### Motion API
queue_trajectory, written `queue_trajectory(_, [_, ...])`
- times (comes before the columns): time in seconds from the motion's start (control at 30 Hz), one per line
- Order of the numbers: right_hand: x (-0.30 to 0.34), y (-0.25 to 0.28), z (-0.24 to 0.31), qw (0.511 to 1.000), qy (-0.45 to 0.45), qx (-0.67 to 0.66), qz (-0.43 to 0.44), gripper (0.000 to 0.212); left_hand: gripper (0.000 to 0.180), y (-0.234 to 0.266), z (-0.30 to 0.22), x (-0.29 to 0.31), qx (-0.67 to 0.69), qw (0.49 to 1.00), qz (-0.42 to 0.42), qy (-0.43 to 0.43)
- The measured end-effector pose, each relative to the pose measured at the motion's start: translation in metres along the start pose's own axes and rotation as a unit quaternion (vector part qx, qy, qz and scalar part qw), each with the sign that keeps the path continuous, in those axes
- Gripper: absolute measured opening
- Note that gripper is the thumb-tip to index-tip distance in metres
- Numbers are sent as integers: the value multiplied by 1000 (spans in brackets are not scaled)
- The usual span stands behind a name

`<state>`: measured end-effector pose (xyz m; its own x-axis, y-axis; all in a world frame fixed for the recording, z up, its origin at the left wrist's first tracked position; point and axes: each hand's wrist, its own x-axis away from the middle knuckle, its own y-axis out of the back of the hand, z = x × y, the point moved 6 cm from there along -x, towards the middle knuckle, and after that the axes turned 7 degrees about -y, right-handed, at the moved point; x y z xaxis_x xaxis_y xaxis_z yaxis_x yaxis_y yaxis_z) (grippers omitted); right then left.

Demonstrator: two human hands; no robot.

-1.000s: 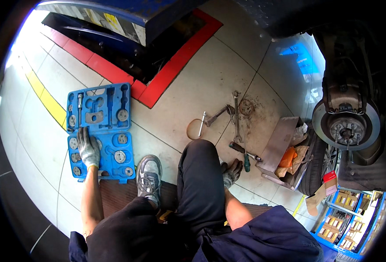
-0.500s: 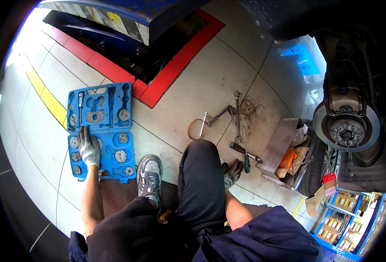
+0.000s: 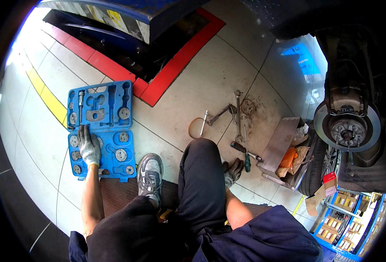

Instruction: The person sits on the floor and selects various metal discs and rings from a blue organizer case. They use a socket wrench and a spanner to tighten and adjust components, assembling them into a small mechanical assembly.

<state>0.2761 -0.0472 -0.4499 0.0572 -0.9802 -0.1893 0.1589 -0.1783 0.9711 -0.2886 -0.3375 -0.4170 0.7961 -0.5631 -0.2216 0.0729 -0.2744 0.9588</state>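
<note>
My left hand (image 3: pixel 89 147), in a grey-white work glove, lies over the lower half of an open blue plastic tool case (image 3: pixel 110 171). Its fingers are stretched out and point at the hinge; whatever is under the palm is hidden. Round metal adapter discs (image 3: pixel 121 154) sit in the case's moulded recesses, and a threaded press tool (image 3: pixel 80 105) rests in the lid half. Beside my right knee, my gloved right hand (image 3: pixel 233 171) is low near the floor, fingers spread and partly hidden by the leg. Close to its fingertips is a green-handled screwdriver (image 3: pixel 247 163).
A ratchet (image 3: pixel 241 148), a combination wrench (image 3: pixel 238 115), a hammer (image 3: pixel 219 115) and a metal ring (image 3: pixel 196 129) lie on the tiles. An open metal box (image 3: pixel 273 150) stands right, before a brake disc (image 3: pixel 322 124). Ahead is a red-edged pit (image 3: pixel 171 72).
</note>
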Motion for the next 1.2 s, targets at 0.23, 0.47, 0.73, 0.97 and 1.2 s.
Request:
queue_trajectory(0.23, [-5,-1,-3,1000,-1,-1,1,55,48,1,-5,-2,-1,1000,1,1])
queue_trajectory(0.47, [6,-1,13,1000,22,-10,9,55,49,20,15,1,-2,999,17,37])
queue_trajectory(0.73, [9,20,-11,999,37,-3,14,54,48,14,3,-5,40,998,-43,14])
queue_trajectory(0.97, [-8,29,-17,999,46,-3,11,53,54,-1,10,-3,86,996,-7,33])
queue_trajectory(1.2, [-11,34,-20,999,39,-1,15,53,56,-1,12,-2,66,997,13,41])
